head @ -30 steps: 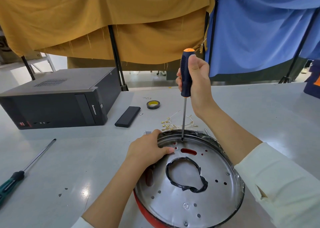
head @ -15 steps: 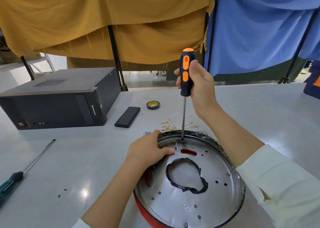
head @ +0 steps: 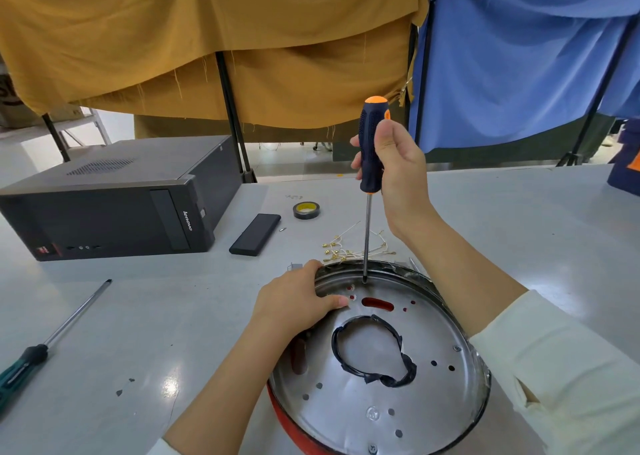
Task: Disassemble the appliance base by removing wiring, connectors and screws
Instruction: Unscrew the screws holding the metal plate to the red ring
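Draped mustard and blue cloths backed the grey surface point(head: 519, 233), where the appliance base point(head: 433, 413) lay near the front edge. The left hand point(head: 294, 302) pressed its rim, fingers flat, probably to stop it turning. The right hand point(head: 394, 164) gripped the upright screwdriver point(head: 370, 150), tip on a rim screw; since half a second earlier, the handle had rotated.

Two bare forearms, left hand point(head: 298, 304) and right hand point(head: 398, 164) without gloves or rings, cream long sleeve point(head: 568, 378) pushed up the right arm, creased fabric, small tear near its cuff, matching pale cuff edge point(head: 166, 447) on the left
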Demonstrator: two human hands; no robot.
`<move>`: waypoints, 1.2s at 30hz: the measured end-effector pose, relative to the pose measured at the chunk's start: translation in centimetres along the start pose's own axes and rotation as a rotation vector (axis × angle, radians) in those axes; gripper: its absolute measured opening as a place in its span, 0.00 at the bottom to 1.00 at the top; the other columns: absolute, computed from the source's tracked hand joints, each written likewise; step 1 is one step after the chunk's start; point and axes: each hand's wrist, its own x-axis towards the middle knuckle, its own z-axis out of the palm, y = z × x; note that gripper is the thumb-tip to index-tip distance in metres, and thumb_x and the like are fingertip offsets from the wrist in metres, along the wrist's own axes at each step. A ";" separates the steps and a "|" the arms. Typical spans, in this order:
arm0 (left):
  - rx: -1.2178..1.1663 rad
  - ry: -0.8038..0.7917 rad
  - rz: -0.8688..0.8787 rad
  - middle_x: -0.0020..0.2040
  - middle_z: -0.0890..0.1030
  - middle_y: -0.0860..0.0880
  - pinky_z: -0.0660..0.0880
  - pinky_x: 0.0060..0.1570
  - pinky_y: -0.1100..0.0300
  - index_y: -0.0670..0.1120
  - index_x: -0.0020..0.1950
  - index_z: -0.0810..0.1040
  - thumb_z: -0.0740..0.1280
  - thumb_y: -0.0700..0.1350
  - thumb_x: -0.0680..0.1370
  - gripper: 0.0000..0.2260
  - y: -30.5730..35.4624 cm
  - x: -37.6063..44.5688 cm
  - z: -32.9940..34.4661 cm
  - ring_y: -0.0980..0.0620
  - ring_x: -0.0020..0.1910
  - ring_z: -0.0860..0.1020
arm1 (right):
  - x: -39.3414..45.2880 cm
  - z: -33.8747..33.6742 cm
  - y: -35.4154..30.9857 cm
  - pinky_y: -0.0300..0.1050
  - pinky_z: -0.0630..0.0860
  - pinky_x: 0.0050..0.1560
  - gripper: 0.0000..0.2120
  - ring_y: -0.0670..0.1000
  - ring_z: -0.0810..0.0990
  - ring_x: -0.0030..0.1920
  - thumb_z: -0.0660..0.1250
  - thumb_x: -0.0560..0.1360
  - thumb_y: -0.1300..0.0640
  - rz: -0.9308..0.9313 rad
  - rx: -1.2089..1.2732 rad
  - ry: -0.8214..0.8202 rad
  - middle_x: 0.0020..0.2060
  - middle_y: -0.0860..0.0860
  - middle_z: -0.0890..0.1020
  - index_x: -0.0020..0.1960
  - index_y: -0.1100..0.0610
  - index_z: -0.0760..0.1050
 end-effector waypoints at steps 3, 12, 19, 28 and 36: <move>0.009 0.001 0.001 0.56 0.79 0.53 0.69 0.44 0.57 0.57 0.65 0.65 0.62 0.72 0.67 0.31 0.0 -0.1 -0.1 0.48 0.54 0.77 | 0.0 0.2 -0.2 0.41 0.69 0.31 0.14 0.47 0.71 0.32 0.51 0.83 0.51 0.048 0.076 -0.026 0.39 0.51 0.76 0.55 0.60 0.69; 0.017 0.004 -0.001 0.57 0.79 0.52 0.69 0.44 0.57 0.57 0.66 0.65 0.63 0.71 0.68 0.32 0.0 -0.1 0.0 0.48 0.55 0.77 | -0.1 0.4 -0.1 0.41 0.73 0.31 0.13 0.48 0.74 0.31 0.69 0.75 0.55 -0.022 -0.004 0.067 0.38 0.53 0.75 0.51 0.55 0.65; 0.013 -0.002 0.001 0.57 0.79 0.52 0.70 0.45 0.56 0.57 0.66 0.65 0.63 0.71 0.68 0.32 0.0 0.0 0.0 0.48 0.55 0.77 | -0.2 0.1 -0.1 0.41 0.72 0.36 0.10 0.47 0.73 0.34 0.52 0.82 0.53 0.033 0.068 -0.047 0.40 0.51 0.78 0.53 0.54 0.72; 0.016 -0.009 -0.006 0.57 0.78 0.52 0.72 0.47 0.55 0.57 0.66 0.65 0.63 0.71 0.68 0.32 -0.1 0.0 0.0 0.47 0.56 0.77 | -0.3 0.4 -0.1 0.41 0.73 0.32 0.12 0.48 0.73 0.31 0.68 0.76 0.56 -0.002 0.013 0.032 0.40 0.55 0.75 0.49 0.53 0.64; 0.011 -0.005 -0.005 0.57 0.79 0.53 0.70 0.45 0.56 0.58 0.66 0.65 0.63 0.72 0.68 0.32 -0.1 0.0 0.1 0.48 0.55 0.77 | 0.1 0.0 -0.2 0.39 0.71 0.31 0.14 0.47 0.72 0.32 0.50 0.83 0.51 0.059 0.042 -0.053 0.40 0.52 0.76 0.55 0.58 0.70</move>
